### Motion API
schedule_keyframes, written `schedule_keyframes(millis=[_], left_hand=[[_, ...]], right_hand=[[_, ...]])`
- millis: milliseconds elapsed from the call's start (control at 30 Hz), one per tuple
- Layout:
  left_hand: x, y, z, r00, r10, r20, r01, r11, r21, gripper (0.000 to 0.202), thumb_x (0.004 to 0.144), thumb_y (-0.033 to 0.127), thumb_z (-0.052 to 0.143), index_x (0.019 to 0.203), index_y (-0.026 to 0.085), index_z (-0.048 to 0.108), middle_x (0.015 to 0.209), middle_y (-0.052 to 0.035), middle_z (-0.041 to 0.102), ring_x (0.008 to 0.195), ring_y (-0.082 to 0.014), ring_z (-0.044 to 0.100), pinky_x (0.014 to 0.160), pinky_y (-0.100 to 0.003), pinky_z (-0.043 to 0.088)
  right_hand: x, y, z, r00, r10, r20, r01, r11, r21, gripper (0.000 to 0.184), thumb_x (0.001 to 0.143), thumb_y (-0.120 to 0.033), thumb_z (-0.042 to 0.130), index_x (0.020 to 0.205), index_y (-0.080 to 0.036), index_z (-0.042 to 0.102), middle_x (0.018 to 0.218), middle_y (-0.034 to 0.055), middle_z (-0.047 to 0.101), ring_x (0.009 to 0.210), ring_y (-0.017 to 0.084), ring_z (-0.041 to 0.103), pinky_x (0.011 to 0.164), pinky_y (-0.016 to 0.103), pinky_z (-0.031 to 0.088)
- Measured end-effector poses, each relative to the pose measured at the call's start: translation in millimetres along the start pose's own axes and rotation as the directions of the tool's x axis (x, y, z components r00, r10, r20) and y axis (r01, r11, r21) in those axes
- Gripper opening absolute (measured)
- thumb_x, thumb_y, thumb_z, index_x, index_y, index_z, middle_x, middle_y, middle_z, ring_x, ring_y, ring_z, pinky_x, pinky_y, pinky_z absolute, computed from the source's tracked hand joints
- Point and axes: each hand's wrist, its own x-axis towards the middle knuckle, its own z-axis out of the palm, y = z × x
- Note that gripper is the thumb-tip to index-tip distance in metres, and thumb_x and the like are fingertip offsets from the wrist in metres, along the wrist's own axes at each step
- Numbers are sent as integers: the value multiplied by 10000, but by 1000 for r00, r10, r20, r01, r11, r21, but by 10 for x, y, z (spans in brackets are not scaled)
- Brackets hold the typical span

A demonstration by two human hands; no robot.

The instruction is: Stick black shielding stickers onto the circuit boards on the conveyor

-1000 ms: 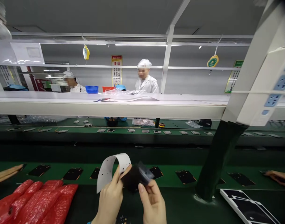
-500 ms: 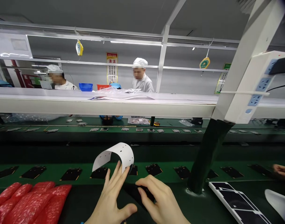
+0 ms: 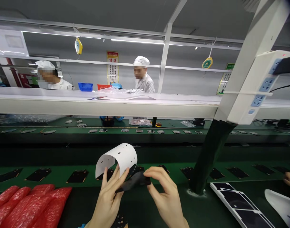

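A person's left hand (image 3: 108, 198) holds a curled white sheet (image 3: 119, 154) between its fingers. The right hand (image 3: 165, 193), apart from it, pinches the right end of a thin black film (image 3: 135, 181), which reaches across to the left hand. Beyond, black panels (image 3: 77, 176) line a green strip (image 3: 58, 174); glossy red packets (image 3: 35, 204) lie at left.

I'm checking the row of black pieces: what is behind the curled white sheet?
Through its arch, part of a black piece shows on the green strip. The curled sheet and left hand cover the rest.
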Motion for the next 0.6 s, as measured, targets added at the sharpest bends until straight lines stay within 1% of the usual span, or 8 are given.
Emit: schedule_keyframes(millis=[67,167,300,367,467,533,567,600], left_hand=[[5,15,-9,1000,-1,-16,1,1000,-23,510,1018,224,348,1488,411,286,1414,-2,533,1353,-259,418,1157,-586,242],[-12,14,10,999,-29,-25,28,999,-28,489,1023,275,346,1491,405,291,1433,-13,511,1363,-269,404,1141,-573,272],[-56,-15,46,992,-124,-31,124,992,-18,590,970,521,427,1516,370,262,1484,-53,448,1405,-349,291,1028,-576,432],[-62,-34,30,984,-176,-35,174,984,-36,661,941,582,445,1527,352,245,1512,-66,409,1410,-359,294,1002,-548,473],[-32,-54,-61,964,-252,-83,246,967,-74,628,961,515,469,1527,345,255,1539,-43,374,1423,-323,300,1048,-469,472],[6,-47,-156,946,-280,-165,268,959,-92,575,973,462,483,1509,349,307,1524,-9,407,1421,-292,325,1065,-397,485],[24,-36,-207,933,-284,-219,268,958,-103,547,974,444,494,1493,351,349,1505,5,440,1411,-279,360,1031,-344,524],[40,-23,-258,916,-286,-282,264,958,-114,511,972,425,510,1466,352,402,1477,17,484,1389,-267,411,951,-278,574]], right_hand=[[9,39,-5,999,-28,-46,25,998,-56,208,861,-72,559,914,-230,684,910,49,687,838,182,676,728,276,567],[8,85,-1,995,-81,-50,76,993,-92,215,877,-66,548,912,-233,679,945,57,696,907,201,672,768,312,564],[-9,73,19,968,-237,-84,226,967,-120,305,875,17,508,1000,-219,656,871,33,703,859,177,676,792,316,554],[-36,56,2,946,-292,-137,270,949,-162,346,861,45,506,1023,-220,657,871,28,706,836,170,673,787,317,551],[-100,54,-95,942,-238,-238,201,965,-171,367,856,40,523,1039,-241,672,895,30,710,843,182,669,760,321,553],[-138,67,-191,934,-156,-323,120,984,-129,334,848,1,585,1020,-262,696,890,31,714,850,197,664,732,316,550],[-155,74,-235,920,-91,-381,66,995,-76,291,837,-32,629,989,-267,712,879,33,715,849,205,663,715,310,550],[-174,81,-268,903,22,-430,-11,1000,28,227,822,-81,681,942,-268,726,862,35,714,842,208,661,700,300,548]])
